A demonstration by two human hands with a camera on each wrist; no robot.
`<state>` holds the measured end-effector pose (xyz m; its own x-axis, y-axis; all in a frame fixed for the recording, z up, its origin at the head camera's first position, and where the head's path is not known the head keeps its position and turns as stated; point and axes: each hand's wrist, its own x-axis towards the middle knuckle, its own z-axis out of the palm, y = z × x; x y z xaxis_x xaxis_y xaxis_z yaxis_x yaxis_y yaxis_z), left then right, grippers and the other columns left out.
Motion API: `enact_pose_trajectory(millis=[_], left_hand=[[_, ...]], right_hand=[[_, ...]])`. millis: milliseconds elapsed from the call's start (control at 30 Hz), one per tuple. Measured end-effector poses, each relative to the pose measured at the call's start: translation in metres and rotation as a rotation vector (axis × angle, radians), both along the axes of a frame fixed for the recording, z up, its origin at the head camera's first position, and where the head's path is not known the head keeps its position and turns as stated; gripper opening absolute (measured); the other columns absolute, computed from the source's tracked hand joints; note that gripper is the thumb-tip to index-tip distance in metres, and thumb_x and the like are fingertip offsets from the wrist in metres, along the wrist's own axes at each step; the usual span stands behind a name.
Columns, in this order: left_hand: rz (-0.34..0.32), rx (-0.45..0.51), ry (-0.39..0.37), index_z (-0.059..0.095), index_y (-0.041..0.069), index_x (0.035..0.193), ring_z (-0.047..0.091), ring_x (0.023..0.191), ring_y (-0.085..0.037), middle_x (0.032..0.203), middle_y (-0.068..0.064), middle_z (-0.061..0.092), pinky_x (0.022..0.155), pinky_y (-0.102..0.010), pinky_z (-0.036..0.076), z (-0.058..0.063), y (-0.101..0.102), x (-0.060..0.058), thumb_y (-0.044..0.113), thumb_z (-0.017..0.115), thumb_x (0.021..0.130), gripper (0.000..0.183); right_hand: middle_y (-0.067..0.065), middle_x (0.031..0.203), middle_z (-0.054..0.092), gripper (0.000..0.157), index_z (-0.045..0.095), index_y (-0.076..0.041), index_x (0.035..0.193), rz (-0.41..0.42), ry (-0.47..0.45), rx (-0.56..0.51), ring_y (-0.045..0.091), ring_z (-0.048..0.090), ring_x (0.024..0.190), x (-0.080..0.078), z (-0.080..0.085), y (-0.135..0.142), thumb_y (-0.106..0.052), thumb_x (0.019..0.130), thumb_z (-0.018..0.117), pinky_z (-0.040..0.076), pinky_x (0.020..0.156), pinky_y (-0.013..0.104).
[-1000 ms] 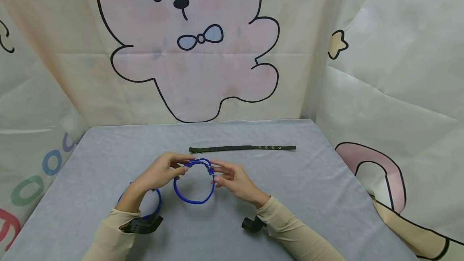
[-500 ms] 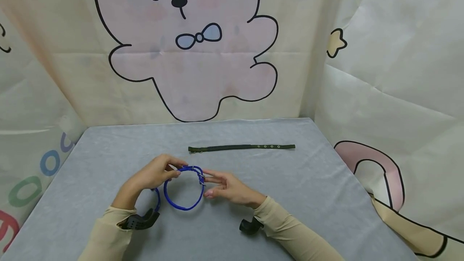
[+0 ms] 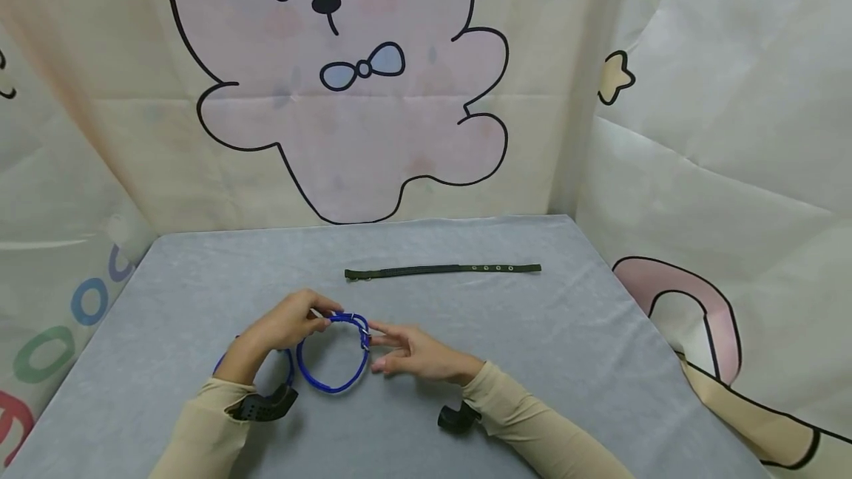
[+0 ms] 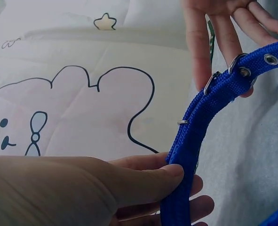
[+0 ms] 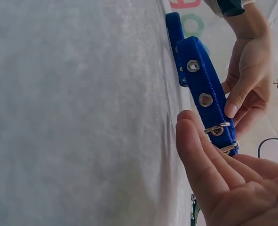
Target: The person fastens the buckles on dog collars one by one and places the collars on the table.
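A blue webbing pet collar (image 3: pixel 333 389), buckled into a ring, is held up over the table. My left hand (image 3: pixel 289 320) pinches its far left side between thumb and fingers, as the left wrist view shows. Metal eyelets and a silver buckle (image 4: pixel 237 63) show on the band. My right hand (image 3: pixel 422 353) has its fingers extended, with fingertips right at the buckle side and the thumb apart from the band. A second blue collar (image 3: pixel 291 368) lies looped on the table, partly hidden by my left wrist.
A dark green collar (image 3: pixel 439 270) with eyelets lies stretched flat at the back of the grey cloth-covered table (image 3: pixel 566 375). Cartoon-printed curtains (image 3: pixel 426 139) stand behind the table and at both sides.
Both hands and the blue collar have moved left and nearer to the person. The right hand's thumb has come off the band and its fingers have straightened. The green collar stays put.
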<state>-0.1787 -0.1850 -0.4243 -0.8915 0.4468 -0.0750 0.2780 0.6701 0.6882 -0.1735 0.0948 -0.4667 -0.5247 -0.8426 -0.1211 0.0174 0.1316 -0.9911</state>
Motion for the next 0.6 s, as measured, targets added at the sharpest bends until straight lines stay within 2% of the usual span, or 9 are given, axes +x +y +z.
enact_pose_trajectory(millis=[167,267,367,500,600], left_hand=[[-0.027,-0.013,0.006,0.072,-0.003,0.120,0.071,0.090,-0.021,0.105,-0.016,0.074,0.071,-0.032,0.057,-0.003,0.000,-0.001,-0.005,0.065,0.092,0.029],[-0.032,-0.023,0.018,0.072,-0.003,0.119,0.071,0.090,-0.018,0.105,-0.014,0.075,0.073,-0.031,0.057,-0.007,0.000,-0.001,-0.005,0.065,0.092,0.028],[-0.032,-0.035,0.012,0.073,-0.002,0.119,0.071,0.091,-0.018,0.106,-0.013,0.075,0.073,-0.031,0.057,-0.011,0.000,-0.002,-0.005,0.065,0.092,0.028],[-0.034,-0.053,0.017,0.073,0.000,0.119,0.071,0.096,-0.022,0.106,-0.011,0.076,0.078,-0.036,0.057,-0.012,0.000,-0.002,-0.003,0.065,0.093,0.028],[-0.029,-0.069,0.032,0.074,0.001,0.118,0.070,0.098,-0.023,0.106,-0.009,0.077,0.082,-0.040,0.057,-0.013,0.001,-0.003,-0.002,0.066,0.093,0.027]], right_hand=[[0.028,0.161,0.031,0.071,0.014,-0.006,0.162,0.026,-0.020,0.020,0.047,0.053,0.132,0.001,-0.002,-0.001,-0.007,0.104,0.054,0.055,0.100,0.037],[0.028,0.161,0.031,0.070,0.014,-0.004,0.162,0.035,-0.033,0.035,0.045,0.053,0.134,0.002,-0.002,-0.001,-0.010,0.105,0.053,0.055,0.100,0.038],[0.028,0.161,0.031,0.071,0.013,-0.004,0.162,0.036,-0.039,0.053,0.042,0.057,0.131,0.003,-0.003,-0.002,-0.015,0.105,0.054,0.056,0.097,0.037],[0.026,0.161,0.034,0.071,0.014,-0.005,0.162,0.034,-0.036,0.074,0.029,0.067,0.118,0.003,-0.003,-0.002,-0.019,0.106,0.054,0.058,0.091,0.034],[0.024,0.161,0.035,0.070,0.014,-0.007,0.163,0.037,-0.037,0.080,0.022,0.068,0.114,0.002,-0.003,-0.002,-0.018,0.106,0.054,0.059,0.089,0.034]])
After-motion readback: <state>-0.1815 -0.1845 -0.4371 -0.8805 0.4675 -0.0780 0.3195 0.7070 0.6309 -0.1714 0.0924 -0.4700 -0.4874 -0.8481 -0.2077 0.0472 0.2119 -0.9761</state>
